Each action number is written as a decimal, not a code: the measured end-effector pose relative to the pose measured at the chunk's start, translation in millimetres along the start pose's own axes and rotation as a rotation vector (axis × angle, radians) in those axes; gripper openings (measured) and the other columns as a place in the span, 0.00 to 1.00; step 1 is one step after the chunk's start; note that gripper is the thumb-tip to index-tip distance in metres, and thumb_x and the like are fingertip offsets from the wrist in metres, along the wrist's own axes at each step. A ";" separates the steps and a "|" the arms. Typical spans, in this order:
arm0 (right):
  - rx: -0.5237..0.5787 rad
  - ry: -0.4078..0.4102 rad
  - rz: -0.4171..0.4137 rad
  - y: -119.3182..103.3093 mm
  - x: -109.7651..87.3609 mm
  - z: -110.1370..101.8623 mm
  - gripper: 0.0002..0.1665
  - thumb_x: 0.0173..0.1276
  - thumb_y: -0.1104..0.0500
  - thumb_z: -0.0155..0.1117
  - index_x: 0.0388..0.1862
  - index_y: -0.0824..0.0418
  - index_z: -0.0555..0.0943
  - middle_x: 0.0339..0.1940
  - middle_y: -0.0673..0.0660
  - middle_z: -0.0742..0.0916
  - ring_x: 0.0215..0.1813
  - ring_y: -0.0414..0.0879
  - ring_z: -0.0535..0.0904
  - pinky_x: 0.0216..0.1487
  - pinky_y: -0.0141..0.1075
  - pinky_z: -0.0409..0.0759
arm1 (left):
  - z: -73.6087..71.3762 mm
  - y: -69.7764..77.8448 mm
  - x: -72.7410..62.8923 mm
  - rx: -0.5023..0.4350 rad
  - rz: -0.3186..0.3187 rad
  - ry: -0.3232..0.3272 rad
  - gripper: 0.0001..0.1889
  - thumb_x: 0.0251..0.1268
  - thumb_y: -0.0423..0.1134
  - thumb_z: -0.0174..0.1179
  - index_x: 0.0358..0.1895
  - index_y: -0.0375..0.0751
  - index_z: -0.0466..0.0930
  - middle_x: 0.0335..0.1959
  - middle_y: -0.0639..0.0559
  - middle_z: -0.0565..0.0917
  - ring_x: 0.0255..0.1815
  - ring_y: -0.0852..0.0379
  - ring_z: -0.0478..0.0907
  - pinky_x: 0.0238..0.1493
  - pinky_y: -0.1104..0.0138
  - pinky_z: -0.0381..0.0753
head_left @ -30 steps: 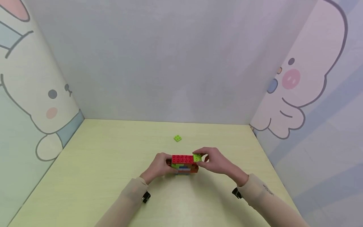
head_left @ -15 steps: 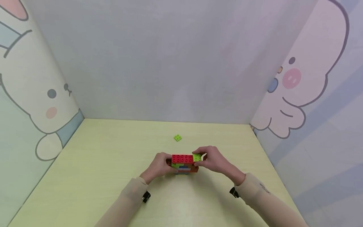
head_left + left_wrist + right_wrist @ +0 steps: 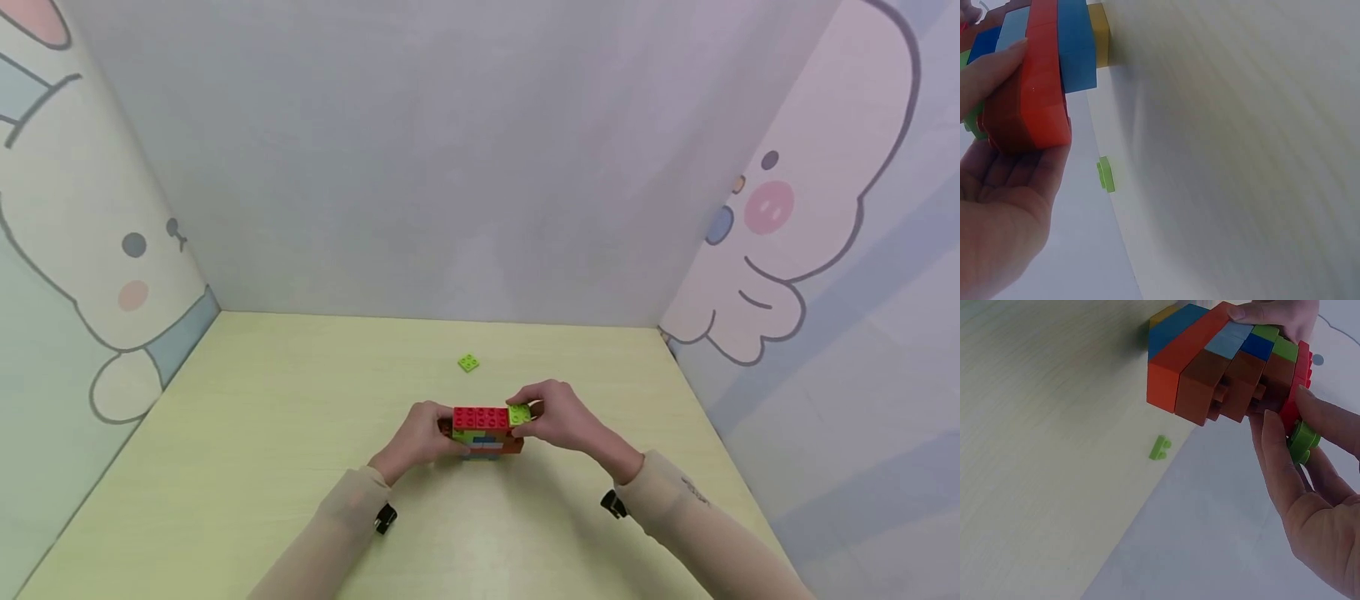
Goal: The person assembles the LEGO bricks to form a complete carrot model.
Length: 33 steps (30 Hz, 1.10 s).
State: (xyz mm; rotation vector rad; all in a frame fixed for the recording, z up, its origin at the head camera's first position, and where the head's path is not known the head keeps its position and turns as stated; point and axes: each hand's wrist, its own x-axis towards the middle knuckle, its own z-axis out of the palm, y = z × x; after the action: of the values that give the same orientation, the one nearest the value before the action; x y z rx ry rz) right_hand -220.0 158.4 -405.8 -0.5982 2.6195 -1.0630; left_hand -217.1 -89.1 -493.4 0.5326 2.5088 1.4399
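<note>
Toy building bricks are stacked into a many-coloured block [image 3: 491, 442] at the middle of the table. Red studded bricks [image 3: 480, 417] run along its top; brown, blue, orange and yellow ones show lower down in the right wrist view. My left hand [image 3: 422, 433] grips the left end, thumb on the near face and fingers behind. At the top right end my right hand [image 3: 564, 417] pinches a lime green brick [image 3: 519, 414] between thumb and fingers. That brick [image 3: 1302, 442] sits right beside the red row, partly covered by the fingers in the right wrist view.
Farther back on the table [image 3: 315, 367] lies a loose lime green 2x2 plate [image 3: 468, 362]. A grey wall [image 3: 435, 167] rises behind the table, and side walls with cartoon animals flank it.
My right hand and forearm have shifted slightly left and away from me, still pinching the lime green brick at the block's right end. My left hand keeps its grip, nearly still.
</note>
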 end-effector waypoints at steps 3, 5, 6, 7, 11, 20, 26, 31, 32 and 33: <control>0.004 0.010 0.019 -2.1 1.3 1.2 0.20 0.51 0.64 0.77 0.45 0.60 0.86 0.39 0.50 0.85 0.32 0.43 0.78 0.30 0.36 0.78 | -0.7 0.2 -0.5 -0.003 -0.006 0.004 0.18 0.44 0.38 0.77 0.43 0.46 0.87 0.35 0.60 0.85 0.37 0.61 0.80 0.43 0.62 0.79; 0.000 0.012 0.033 -2.6 1.3 1.3 0.20 0.50 0.63 0.78 0.45 0.60 0.86 0.36 0.49 0.85 0.30 0.43 0.75 0.28 0.36 0.75 | -0.5 0.4 -0.5 -0.007 -0.006 -0.001 0.18 0.44 0.38 0.77 0.43 0.46 0.87 0.35 0.59 0.85 0.37 0.61 0.80 0.43 0.62 0.79; 0.000 0.012 0.038 -2.7 1.2 1.3 0.20 0.50 0.63 0.78 0.45 0.61 0.86 0.34 0.49 0.85 0.29 0.44 0.74 0.27 0.37 0.74 | -0.4 0.5 -0.5 -0.007 -0.006 -0.002 0.19 0.44 0.38 0.77 0.43 0.46 0.87 0.35 0.59 0.85 0.37 0.61 0.80 0.43 0.62 0.79; 0.002 0.012 0.043 -2.5 1.3 1.3 0.20 0.50 0.63 0.78 0.45 0.61 0.86 0.34 0.48 0.85 0.29 0.44 0.74 0.26 0.37 0.74 | -0.3 0.5 -0.5 -0.006 -0.005 -0.003 0.19 0.44 0.38 0.77 0.43 0.46 0.87 0.35 0.59 0.85 0.37 0.62 0.80 0.43 0.62 0.79; 0.013 0.010 0.040 0.1 2.8 1.5 0.21 0.49 0.62 0.79 0.44 0.60 0.86 0.35 0.48 0.85 0.28 0.44 0.73 0.26 0.37 0.74 | -0.1 0.1 -0.4 0.003 -0.004 0.000 0.19 0.43 0.38 0.77 0.43 0.47 0.87 0.35 0.60 0.85 0.38 0.62 0.80 0.43 0.62 0.78; 0.063 0.009 0.034 7.0 5.6 2.6 0.21 0.47 0.61 0.80 0.43 0.58 0.87 0.37 0.49 0.85 0.30 0.45 0.75 0.28 0.38 0.76 | 0.1 0.0 0.3 0.029 -0.003 0.004 0.18 0.43 0.39 0.78 0.42 0.47 0.87 0.34 0.60 0.85 0.37 0.62 0.80 0.42 0.63 0.78; 0.105 0.002 0.030 9.0 5.1 3.4 0.20 0.48 0.62 0.79 0.43 0.57 0.87 0.37 0.49 0.84 0.30 0.45 0.71 0.27 0.38 0.72 | -0.4 0.7 0.2 0.024 -0.004 -0.002 0.18 0.43 0.38 0.77 0.43 0.47 0.87 0.35 0.60 0.85 0.38 0.62 0.80 0.42 0.63 0.78; 0.127 0.000 0.020 11.4 5.6 3.8 0.19 0.49 0.62 0.79 0.43 0.57 0.86 0.37 0.50 0.83 0.31 0.46 0.72 0.28 0.39 0.73 | -0.6 1.0 0.3 0.028 -0.007 0.000 0.18 0.43 0.39 0.77 0.42 0.47 0.87 0.35 0.60 0.85 0.37 0.62 0.79 0.42 0.64 0.78; 0.129 -0.001 0.017 12.2 5.7 3.9 0.19 0.49 0.61 0.79 0.43 0.57 0.86 0.37 0.50 0.83 0.31 0.46 0.72 0.28 0.39 0.73 | -0.5 0.9 0.3 0.029 -0.007 -0.001 0.18 0.43 0.39 0.77 0.42 0.47 0.87 0.35 0.61 0.85 0.37 0.62 0.79 0.42 0.64 0.78; 0.130 -0.001 0.017 13.6 5.8 4.0 0.19 0.49 0.61 0.79 0.43 0.57 0.86 0.37 0.50 0.84 0.31 0.46 0.72 0.29 0.39 0.73 | -0.4 1.0 0.4 0.029 -0.006 -0.001 0.18 0.43 0.39 0.77 0.42 0.47 0.87 0.35 0.61 0.85 0.37 0.62 0.79 0.42 0.64 0.78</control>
State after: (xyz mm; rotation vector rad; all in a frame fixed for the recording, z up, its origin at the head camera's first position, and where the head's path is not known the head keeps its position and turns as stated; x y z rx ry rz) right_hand -227.4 162.1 -418.7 -0.5465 2.5257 -1.2166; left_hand -217.4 -88.8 -492.4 0.5305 2.5316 1.4025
